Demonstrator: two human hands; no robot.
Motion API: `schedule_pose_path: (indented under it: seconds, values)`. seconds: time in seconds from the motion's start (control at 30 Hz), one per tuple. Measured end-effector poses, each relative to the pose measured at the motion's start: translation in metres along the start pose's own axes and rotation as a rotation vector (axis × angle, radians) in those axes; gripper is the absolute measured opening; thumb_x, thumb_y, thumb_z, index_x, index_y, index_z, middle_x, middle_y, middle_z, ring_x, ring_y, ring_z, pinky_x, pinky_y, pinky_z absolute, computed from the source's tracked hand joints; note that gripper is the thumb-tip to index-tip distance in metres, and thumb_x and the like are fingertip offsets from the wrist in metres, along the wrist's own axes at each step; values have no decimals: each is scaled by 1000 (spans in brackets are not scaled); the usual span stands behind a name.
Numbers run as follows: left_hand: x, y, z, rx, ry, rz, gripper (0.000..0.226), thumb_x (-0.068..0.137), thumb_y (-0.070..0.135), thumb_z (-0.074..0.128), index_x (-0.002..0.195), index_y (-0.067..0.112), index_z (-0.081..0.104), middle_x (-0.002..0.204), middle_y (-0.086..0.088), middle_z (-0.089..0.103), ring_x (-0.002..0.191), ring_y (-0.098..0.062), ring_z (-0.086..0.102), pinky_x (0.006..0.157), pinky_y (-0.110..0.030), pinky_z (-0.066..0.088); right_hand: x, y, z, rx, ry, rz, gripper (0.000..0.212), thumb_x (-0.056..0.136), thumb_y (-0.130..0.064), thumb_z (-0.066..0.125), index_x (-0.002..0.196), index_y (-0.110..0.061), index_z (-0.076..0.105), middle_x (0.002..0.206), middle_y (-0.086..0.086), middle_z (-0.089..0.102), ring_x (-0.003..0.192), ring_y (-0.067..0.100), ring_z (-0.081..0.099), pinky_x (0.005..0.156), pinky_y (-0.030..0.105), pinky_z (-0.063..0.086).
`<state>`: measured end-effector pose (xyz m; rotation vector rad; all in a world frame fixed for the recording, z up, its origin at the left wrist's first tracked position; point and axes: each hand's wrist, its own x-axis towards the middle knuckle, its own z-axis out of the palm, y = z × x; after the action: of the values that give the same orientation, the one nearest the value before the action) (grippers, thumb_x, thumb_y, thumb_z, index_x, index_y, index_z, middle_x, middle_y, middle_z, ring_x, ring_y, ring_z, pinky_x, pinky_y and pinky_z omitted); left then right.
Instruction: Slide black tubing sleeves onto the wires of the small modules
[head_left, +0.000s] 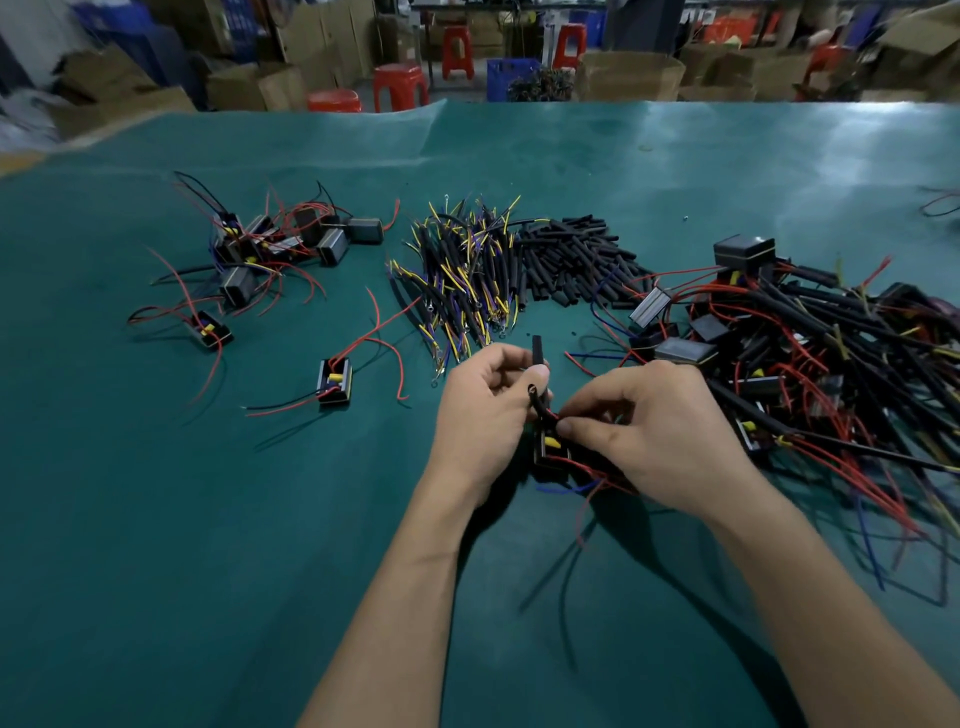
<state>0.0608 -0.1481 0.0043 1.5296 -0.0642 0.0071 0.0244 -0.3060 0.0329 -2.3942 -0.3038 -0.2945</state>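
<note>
- Two bare forearms reach in from the bottom edge over the green table cover (156, 519), a matte cloth with soft creases, and meet at mid-table.
- Far left sits a tangle of small modules (270, 244), boxy black blocks trailing thin red and black leads; one lone module (335, 382) with a yellow part on top lies nearer, its wires splayed flat.
- Left hand (485, 410) has its fingers curled round a short black sleeve (537, 353), which stands up past the thumb; a second dark tube with a round open mouth shows just below it.
- Between the hands, low and partly hidden, is the held module (550, 449), black with a yellow piece, red and blue wires hanging from under it.
- Right hand (649, 431) pinches a red wire close to the tube mouth, thumb and forefinger tight together.
- To do this well, I judge the wire should be gripped very near its tip so it stays stiff, lined up straight with the opening, then fed in short pushes while the left keeps the tube steady.
- Behind the hands lie a bundle of sleeved yellow-and-purple leads (462, 280) and a heap of loose tubing pieces (571, 260), dull, smooth, rubbery-looking cylinders.
- Right side holds a dense pile of finished modules (805, 338) with long black sleeves.
</note>
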Motion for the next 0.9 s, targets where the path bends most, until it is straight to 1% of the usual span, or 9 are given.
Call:
schedule_pose_path:
  seconds: [0.03, 0.1, 0.2, 0.33, 0.47, 0.57, 0.73, 0.83, 0.9]
  values:
    - [0, 0, -1, -14, 3, 2, 7, 95, 4, 64, 92, 10, 65, 77, -10, 67, 63, -9, 61, 60, -17, 49, 1, 1, -1, 35, 4, 32, 7, 77, -22, 87, 77, -26, 81, 64, -9, 71, 62, 6, 64, 62, 21, 48]
    - [1, -1, -1, -55, -11, 3, 10, 95, 1, 63, 90, 11, 63, 82, -12, 67, 64, -5, 64, 59, -14, 48, 1, 3, 0, 62, 6, 74, 9, 76, -23, 88, 74, -27, 81, 59, -11, 69, 57, 3, 61, 57, 15, 43]
    - [1, 0, -3, -92, -42, 10, 11, 94, 0, 64, 91, 10, 63, 83, -14, 65, 60, 0, 63, 55, -11, 45, 2, 4, 3, 105, 17, 119, 10, 76, -23, 88, 72, -28, 80, 54, -10, 67, 48, 2, 55, 51, 13, 39]
    - [1, -2, -3, -82, -14, 35, 17, 91, 1, 68, 87, 16, 61, 76, -7, 60, 63, -6, 59, 55, -10, 43, 3, 5, 6, 152, 45, 162, 10, 75, -22, 87, 70, -26, 80, 50, -8, 64, 43, 3, 50, 48, 13, 35]
    - [2, -3, -4, -105, -10, 45, 17, 90, 0, 70, 89, 14, 60, 66, 4, 56, 52, 1, 49, 50, -9, 39, 4, 2, 11, 175, 77, 182, 13, 74, -20, 85, 65, -26, 77, 47, -12, 61, 42, 1, 51, 47, 10, 34]
    - [2, -4, -5, -109, -41, 54, 13, 91, -2, 68, 99, 8, 64, 55, 12, 56, 47, 3, 52, 47, -9, 40, 4, -1, 14, 167, 102, 188, 13, 73, -19, 84, 65, -25, 77, 49, -12, 63, 44, -1, 52, 49, 11, 36]
    - [3, -6, -5, -86, -31, 65, 15, 90, -1, 69, 91, 14, 65, 55, 12, 57, 51, -1, 53, 53, -14, 44, 2, -4, 15, 155, 157, 188, 16, 73, -18, 82, 62, -26, 75, 52, -15, 65, 47, -2, 55, 50, 11, 39]
    - [4, -7, -4, -72, -5, 61, 16, 89, -1, 70, 88, 14, 64, 57, 10, 57, 51, -3, 55, 52, -16, 46, 0, -9, 20, 98, 198, 166, 8, 68, -27, 77, 61, -27, 73, 52, -16, 64, 49, 3, 57, 55, 21, 44]
    - [4, -6, -3, -61, 13, 57, 15, 89, -1, 70, 88, 12, 63, 58, 6, 57, 49, -3, 56, 50, -15, 46, 0, -13, 23, 82, 202, 139, 13, 64, -35, 69, 62, -23, 73, 52, -16, 63, 49, 6, 56, 56, 24, 45]
